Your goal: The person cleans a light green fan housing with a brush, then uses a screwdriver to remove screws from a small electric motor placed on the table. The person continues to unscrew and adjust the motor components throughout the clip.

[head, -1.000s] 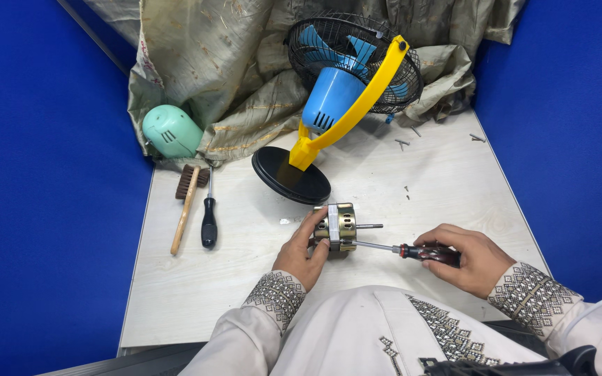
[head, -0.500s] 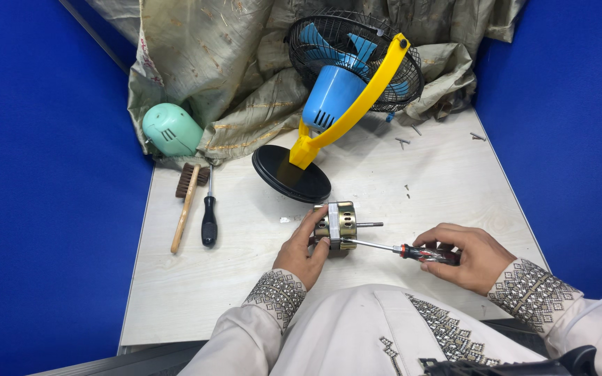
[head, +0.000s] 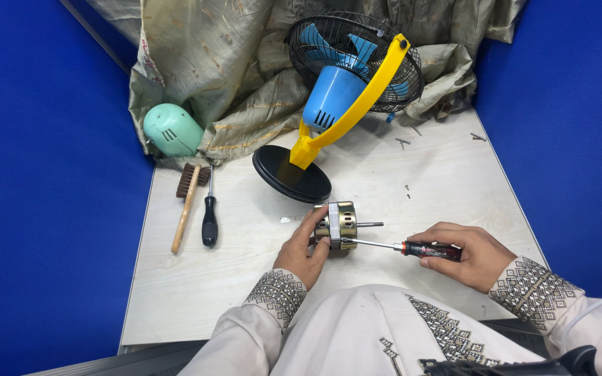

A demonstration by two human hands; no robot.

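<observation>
1. Far to the left of my grip lie idle tools: a wooden-handled brush [head: 187, 202] with dark bristles and a spare screwdriver with a black handle [head: 209, 217], side by side on the pale board table [head: 231, 292]. Behind them sits a mint-green plastic housing [head: 172, 130], smooth, rounded and vented, half tucked under the crumpled beige cloth [head: 203, 69].
2. My left hand [head: 304, 249] is wrapped around the fan motor [head: 338, 224], fingers curled over its near end, steadying it on the table. It is a short brass-coloured metal drum with slotted sides and a thin steel shaft pointing right.
3. I judge the motor already out of its housing and the screw work on it underway, not finished; I cannot tell whether screws are going in or out.
4. My right hand [head: 465, 254] is clenched on the red-and-black-handled screwdriver [head: 398, 246], whose slim shank reaches left to the motor's casing.
5. Beyond the grip stands a table fan [head: 346, 83]: blue plastic body, yellow arm, black disc base, wire cage. Loose screws [head: 404, 142] dot the board behind, to the right.
</observation>
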